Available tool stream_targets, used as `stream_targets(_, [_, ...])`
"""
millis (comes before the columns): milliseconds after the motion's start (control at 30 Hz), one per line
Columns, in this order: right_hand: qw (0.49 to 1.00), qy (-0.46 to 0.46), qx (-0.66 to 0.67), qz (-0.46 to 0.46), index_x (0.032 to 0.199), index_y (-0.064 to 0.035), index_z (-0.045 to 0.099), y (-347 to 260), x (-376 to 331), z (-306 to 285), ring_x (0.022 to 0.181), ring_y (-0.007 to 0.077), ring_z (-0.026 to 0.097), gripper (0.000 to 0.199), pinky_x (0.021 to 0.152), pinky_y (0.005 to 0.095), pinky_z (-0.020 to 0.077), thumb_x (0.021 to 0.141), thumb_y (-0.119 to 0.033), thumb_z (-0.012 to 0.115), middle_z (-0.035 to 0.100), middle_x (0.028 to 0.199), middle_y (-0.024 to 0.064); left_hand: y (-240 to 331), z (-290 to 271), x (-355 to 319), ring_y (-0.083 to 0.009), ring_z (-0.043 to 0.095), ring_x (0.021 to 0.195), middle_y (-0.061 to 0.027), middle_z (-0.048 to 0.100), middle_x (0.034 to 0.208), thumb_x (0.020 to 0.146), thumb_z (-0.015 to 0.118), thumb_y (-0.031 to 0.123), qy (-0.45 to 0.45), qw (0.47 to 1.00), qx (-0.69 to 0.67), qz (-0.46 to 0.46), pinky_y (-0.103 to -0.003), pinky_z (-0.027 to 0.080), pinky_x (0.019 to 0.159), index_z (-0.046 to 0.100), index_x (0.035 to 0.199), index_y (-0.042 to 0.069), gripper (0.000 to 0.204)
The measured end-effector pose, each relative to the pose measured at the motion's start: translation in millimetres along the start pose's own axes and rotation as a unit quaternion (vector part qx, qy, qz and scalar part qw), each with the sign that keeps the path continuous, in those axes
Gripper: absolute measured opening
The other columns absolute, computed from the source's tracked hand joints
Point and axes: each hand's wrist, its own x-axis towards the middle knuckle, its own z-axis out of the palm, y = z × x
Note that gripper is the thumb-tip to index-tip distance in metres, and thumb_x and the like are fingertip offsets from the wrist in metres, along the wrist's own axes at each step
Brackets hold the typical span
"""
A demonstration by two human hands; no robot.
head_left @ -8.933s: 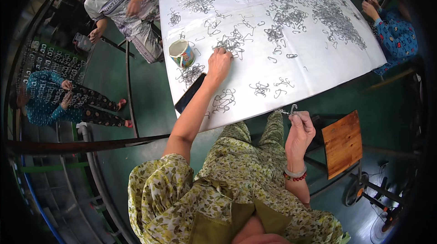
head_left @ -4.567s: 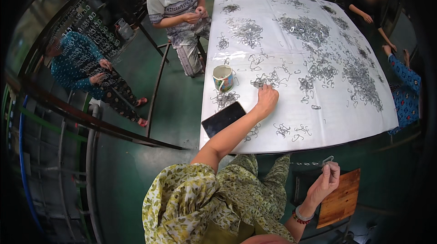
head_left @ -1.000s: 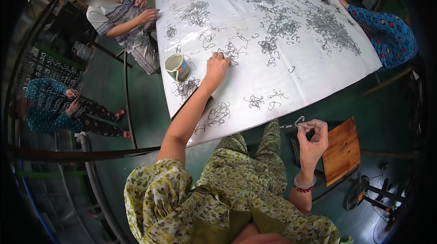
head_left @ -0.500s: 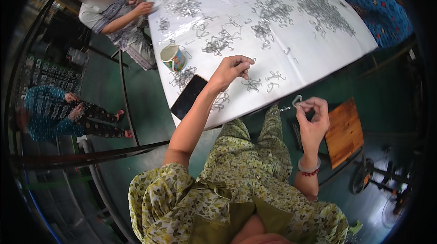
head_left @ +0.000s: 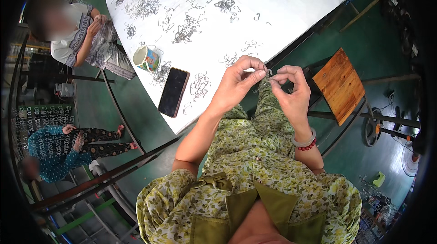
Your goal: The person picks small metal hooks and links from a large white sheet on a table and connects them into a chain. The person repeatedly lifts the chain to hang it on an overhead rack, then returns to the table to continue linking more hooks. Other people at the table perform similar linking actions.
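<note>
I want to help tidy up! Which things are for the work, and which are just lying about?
For the work:
Left hand and right hand, fingertips pinching small metal pieces
Metal hooks heaped on the table
White-covered table

Probably just lying about:
Dark-screened phone
Colourful mug

- Head view: left-hand lens of a side-by-side fisheye pair worn on the head; upright, unmirrored.
- Aim steeply downward; the wearer's collar [head_left: 277,207] sits very close, toward 5 o'clock.
- Fingers [head_left: 256,76] at middle range, just off centre toward 2 o'clock.
- Counter [head_left: 284,25] seen obliquely from above, about 12 o'clock, running beyond the fingers.
- Farther off: seated co-worker [head_left: 79,41] at 10 o'clock, green floor [head_left: 346,166] at 4.
- Rim dark all round; straight edges bow there.
</note>
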Motion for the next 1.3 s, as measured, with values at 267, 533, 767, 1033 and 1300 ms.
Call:
stream_targets(267, [0.997, -0.006, -0.035, -0.064, 0.102, -0.0031, 0.065, 12.6, 5.7, 1.3, 0.078, 0.0143, 0.059, 0.027, 0.076, 0.0302, 0.0476, 0.077, 0.002, 0.072, 0.067, 0.082, 0.0034, -0.7, 15.9, -1.8, -0.0122, 0.063, 0.088, -0.0089, 0.069, 0.091, 0.095, 0.058, 0.005, 0.068, 0.996, 0.024, 0.048, -0.028, 0.051, 0.079, 0.059, 0.102, -0.002, 0.011])
stream_targets(533, [0.962, -0.031, -0.235, -0.135, 0.096, -0.0012, 0.067, 82.5, 119.7, 11.0, 0.074, 0.0259, 0.059, 0.018, 0.068, 0.0377, 0.0468, 0.085, -0.015, 0.071, 0.066, 0.085, 0.0102, -4.0, 19.6, -0.6, -0.0219, 0.068, 0.087, -0.0126, 0.069, 0.091, 0.093, 0.061, 0.005, 0.067, 0.993, 0.075, 0.063, -0.031, 0.052, 0.077, 0.059, 0.099, -0.002, 0.009])
stream_targets(767, [0.841, -0.102, -0.513, -0.137, 0.081, -0.0058, 0.069, 134.3, 203.3, 85.3, 0.086, 0.0283, 0.062, 0.016, 0.080, 0.0528, 0.0388, 0.082, -0.021, 0.070, 0.067, 0.082, 0.0115, -13.1, 10.1, -10.9, -0.0248, 0.065, 0.089, -0.0106, 0.069, 0.093, 0.091, 0.065, 0.007, 0.064, 0.991, 0.113, 0.038, -0.033, 0.050, 0.082, 0.061, 0.102, 0.001, 0.013])
stream_targets(1033, [0.763, -0.126, -0.590, -0.230, 0.071, -0.0099, 0.071, 123.9, 206.6, 79.6, 0.074, 0.0258, 0.064, 0.009, 0.077, 0.0484, 0.0352, 0.071, -0.002, 0.065, 0.067, 0.070, 0.0075, -14.7, 5.2, -9.0, -0.0138, 0.066, 0.086, -0.0094, 0.071, 0.094, 0.094, 0.061, 0.005, 0.063, 0.987, 0.142, 0.036, -0.027, 0.052, 0.074, 0.060, 0.102, -0.001, 0.010])
stream_targets(1300, [0.986, -0.149, -0.077, 0.001, 0.078, -0.0039, 0.070, 27.6, 108.4, 21.4, 0.066, 0.0181, 0.061, 0.005, 0.071, 0.0290, 0.0429, 0.073, -0.004, 0.069, 0.065, 0.076, 0.0065, -21.0, 4.1, -6.0, -0.0139, 0.066, 0.081, -0.0101, 0.070, 0.090, 0.092, 0.064, 0.007, 0.118, 0.977, 0.149, 0.094, -0.027, 0.052, 0.072, 0.063, 0.101, -0.001, 0.011])
